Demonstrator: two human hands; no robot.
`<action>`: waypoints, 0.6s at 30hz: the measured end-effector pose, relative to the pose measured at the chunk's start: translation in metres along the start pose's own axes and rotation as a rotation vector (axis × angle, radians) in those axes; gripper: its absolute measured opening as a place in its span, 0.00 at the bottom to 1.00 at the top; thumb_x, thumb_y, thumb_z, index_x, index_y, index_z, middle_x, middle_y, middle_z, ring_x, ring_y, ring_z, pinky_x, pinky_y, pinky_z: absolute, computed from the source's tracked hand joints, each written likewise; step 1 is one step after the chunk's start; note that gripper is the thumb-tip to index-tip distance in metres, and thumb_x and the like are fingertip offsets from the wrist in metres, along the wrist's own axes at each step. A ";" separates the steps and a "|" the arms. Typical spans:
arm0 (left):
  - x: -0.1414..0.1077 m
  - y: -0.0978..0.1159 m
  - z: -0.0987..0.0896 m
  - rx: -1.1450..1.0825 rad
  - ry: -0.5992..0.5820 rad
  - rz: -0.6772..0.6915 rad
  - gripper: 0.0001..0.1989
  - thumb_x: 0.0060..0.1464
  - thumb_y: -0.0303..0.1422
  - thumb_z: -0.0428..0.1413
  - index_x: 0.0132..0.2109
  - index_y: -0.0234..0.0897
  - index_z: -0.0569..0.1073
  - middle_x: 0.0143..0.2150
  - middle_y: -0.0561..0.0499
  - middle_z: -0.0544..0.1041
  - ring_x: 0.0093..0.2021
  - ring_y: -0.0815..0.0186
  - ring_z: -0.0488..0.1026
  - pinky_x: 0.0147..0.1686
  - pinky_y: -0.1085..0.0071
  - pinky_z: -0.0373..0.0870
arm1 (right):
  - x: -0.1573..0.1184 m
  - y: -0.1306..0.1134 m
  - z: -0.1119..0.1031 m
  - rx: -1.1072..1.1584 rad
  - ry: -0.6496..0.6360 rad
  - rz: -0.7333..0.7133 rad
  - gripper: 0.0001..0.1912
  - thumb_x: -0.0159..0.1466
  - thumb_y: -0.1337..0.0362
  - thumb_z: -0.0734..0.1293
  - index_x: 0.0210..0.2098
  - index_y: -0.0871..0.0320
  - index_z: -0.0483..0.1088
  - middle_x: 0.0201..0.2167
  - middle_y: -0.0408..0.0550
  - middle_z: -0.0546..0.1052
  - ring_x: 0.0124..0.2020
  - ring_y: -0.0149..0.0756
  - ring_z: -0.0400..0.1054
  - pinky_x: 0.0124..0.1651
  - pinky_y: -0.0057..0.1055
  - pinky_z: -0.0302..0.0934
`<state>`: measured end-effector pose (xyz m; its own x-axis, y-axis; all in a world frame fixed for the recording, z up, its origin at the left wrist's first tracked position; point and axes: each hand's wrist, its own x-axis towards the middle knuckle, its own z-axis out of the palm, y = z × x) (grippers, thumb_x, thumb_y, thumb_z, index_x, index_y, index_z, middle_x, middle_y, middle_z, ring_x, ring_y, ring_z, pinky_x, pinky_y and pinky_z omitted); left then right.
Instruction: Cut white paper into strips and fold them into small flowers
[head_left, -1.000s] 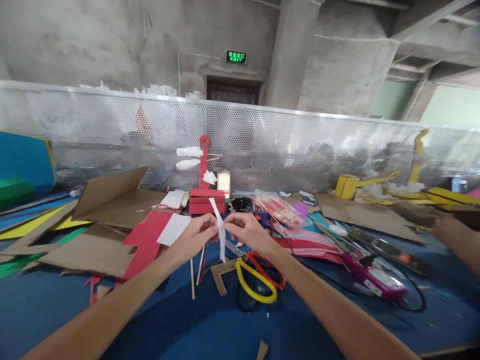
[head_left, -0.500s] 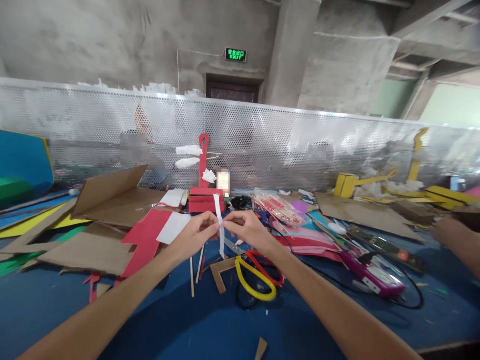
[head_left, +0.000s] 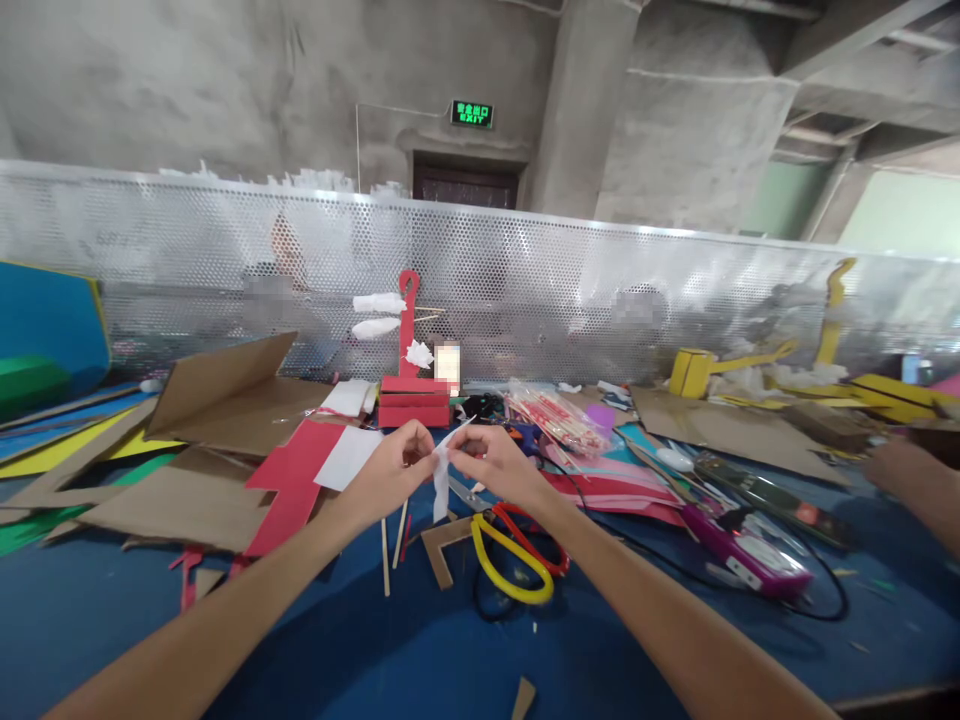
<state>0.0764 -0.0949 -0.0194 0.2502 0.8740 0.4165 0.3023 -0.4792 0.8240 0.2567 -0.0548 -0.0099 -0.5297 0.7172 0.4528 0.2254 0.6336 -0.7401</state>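
A narrow strip of white paper (head_left: 441,490) hangs between my two hands, its upper end bent over toward the right. My left hand (head_left: 401,462) pinches it from the left side, and my right hand (head_left: 491,462) pinches it from the right, fingertips nearly touching. Just below lie scissors (head_left: 514,570) with a yellow and a red handle, a brown L-shaped cardboard piece (head_left: 439,560) and thin wooden sticks (head_left: 385,560). Behind the hands stands a red stand (head_left: 407,335) with a hooked top and white pieces attached.
Brown cardboard (head_left: 225,410), red card (head_left: 289,490) and white paper (head_left: 346,457) lie left. A bag of sticks (head_left: 559,418), pink sheets (head_left: 622,490) and a purple device (head_left: 750,555) with a cable are right. Another person's hand (head_left: 911,480) is at the far right. A perforated metal screen (head_left: 540,290) stands behind.
The strip's upper part, upright before, now leans to the right near my right fingertips. Its lower part looks wider and slightly turned. Both hands stay in nearly the same place.
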 end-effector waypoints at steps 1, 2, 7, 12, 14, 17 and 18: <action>0.000 0.000 0.000 0.030 0.004 0.013 0.03 0.56 0.31 0.50 0.34 0.37 0.62 0.27 0.56 0.68 0.28 0.69 0.67 0.29 0.73 0.63 | 0.000 0.000 0.001 -0.003 -0.004 -0.001 0.07 0.58 0.63 0.66 0.30 0.61 0.71 0.28 0.44 0.74 0.28 0.30 0.66 0.31 0.26 0.60; 0.000 0.000 0.000 0.062 0.009 0.029 0.03 0.55 0.30 0.50 0.34 0.37 0.63 0.28 0.55 0.68 0.29 0.69 0.67 0.29 0.73 0.63 | -0.001 0.001 0.002 -0.007 -0.008 0.004 0.08 0.58 0.61 0.66 0.31 0.61 0.71 0.28 0.44 0.74 0.28 0.30 0.66 0.31 0.25 0.60; 0.001 -0.003 -0.001 0.103 -0.004 0.085 0.06 0.55 0.33 0.52 0.33 0.37 0.63 0.29 0.55 0.67 0.29 0.69 0.65 0.28 0.74 0.61 | -0.002 0.002 0.006 -0.009 -0.034 0.019 0.13 0.57 0.56 0.69 0.30 0.61 0.70 0.27 0.43 0.72 0.27 0.29 0.65 0.30 0.25 0.58; 0.003 -0.006 -0.002 -0.046 -0.057 0.052 0.13 0.53 0.39 0.56 0.31 0.36 0.62 0.25 0.57 0.64 0.26 0.71 0.61 0.26 0.75 0.59 | 0.000 0.006 0.006 0.066 -0.042 0.039 0.14 0.56 0.55 0.70 0.28 0.60 0.68 0.23 0.41 0.70 0.23 0.27 0.62 0.26 0.24 0.55; 0.003 -0.005 -0.001 -0.123 -0.085 0.002 0.15 0.52 0.41 0.57 0.30 0.36 0.61 0.24 0.58 0.63 0.25 0.72 0.62 0.26 0.75 0.59 | 0.000 0.007 0.005 0.077 -0.051 0.058 0.15 0.55 0.54 0.71 0.27 0.60 0.67 0.21 0.40 0.68 0.21 0.26 0.60 0.24 0.24 0.53; 0.004 -0.003 -0.001 -0.212 -0.108 -0.070 0.17 0.49 0.43 0.58 0.30 0.36 0.61 0.24 0.58 0.63 0.26 0.72 0.64 0.27 0.75 0.61 | 0.000 0.006 0.003 0.077 -0.064 0.080 0.16 0.53 0.53 0.71 0.26 0.60 0.67 0.21 0.41 0.69 0.21 0.27 0.60 0.24 0.24 0.53; 0.004 -0.003 -0.001 -0.228 -0.108 -0.086 0.17 0.49 0.44 0.58 0.30 0.36 0.62 0.24 0.58 0.63 0.26 0.72 0.64 0.28 0.75 0.61 | 0.000 0.006 0.002 0.074 -0.065 0.085 0.17 0.53 0.53 0.72 0.26 0.60 0.67 0.21 0.41 0.68 0.21 0.27 0.60 0.24 0.24 0.53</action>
<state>0.0754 -0.0899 -0.0201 0.3330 0.8914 0.3074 0.1147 -0.3619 0.9251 0.2560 -0.0514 -0.0153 -0.5632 0.7460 0.3553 0.2121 0.5461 -0.8105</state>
